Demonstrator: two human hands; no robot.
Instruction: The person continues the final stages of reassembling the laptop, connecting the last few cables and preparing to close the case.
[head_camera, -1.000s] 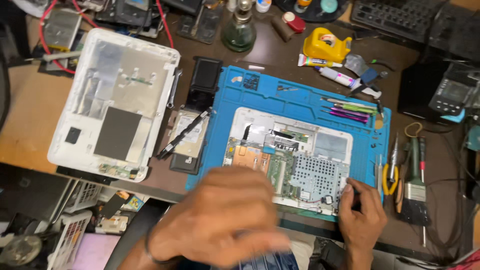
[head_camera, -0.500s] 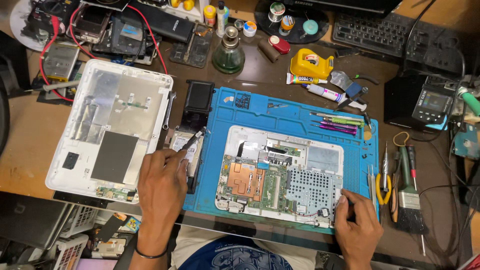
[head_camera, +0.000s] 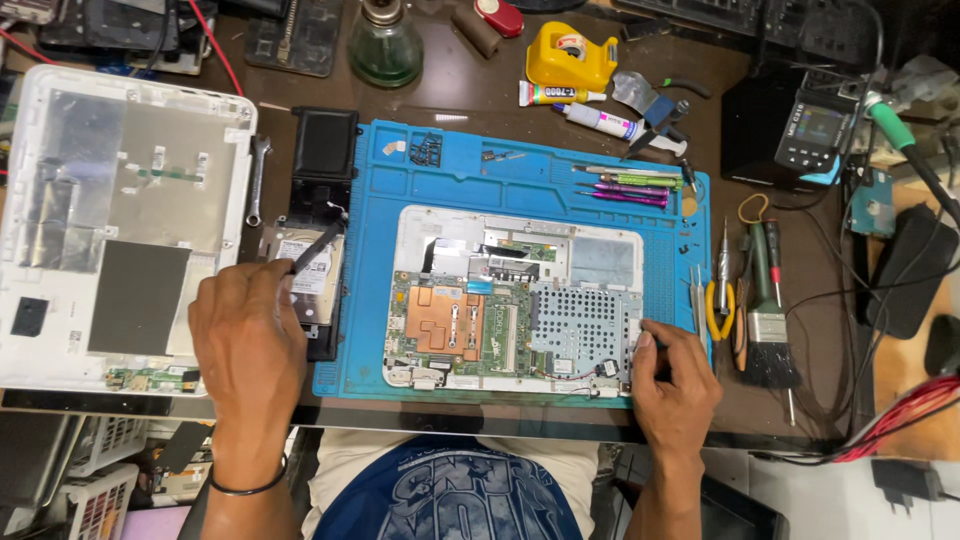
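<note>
Blue silicone work mat (head_camera: 370, 330) lies under an opened white laptop base (head_camera: 515, 300), its green circuit board (head_camera: 455, 320) and copper-coloured heat plate (head_camera: 440, 318) bare to view. Your right hand (head_camera: 675, 385) rests at the base's lower right corner, fingers curled tight around a small dark tool whose tip meets the edge of the perforated metal shield (head_camera: 585, 325). Your left hand (head_camera: 248, 345) sits off the mat's left edge, closed on a slim black tool (head_camera: 315, 247) that angles up and to the right over a hard drive (head_camera: 310, 270), which lies on a black tray beside the mat. You wear a dark band on that wrist. To the left of that hand lies the white laptop cover (head_camera: 120, 215), inner side up. Right of the mat you have a black brush (head_camera: 768, 345), yellow-handled cutters (head_camera: 720, 305) and screwdrivers laid side by side. A yellow tape dispenser (head_camera: 570, 50) stands near the far edge.
</note>
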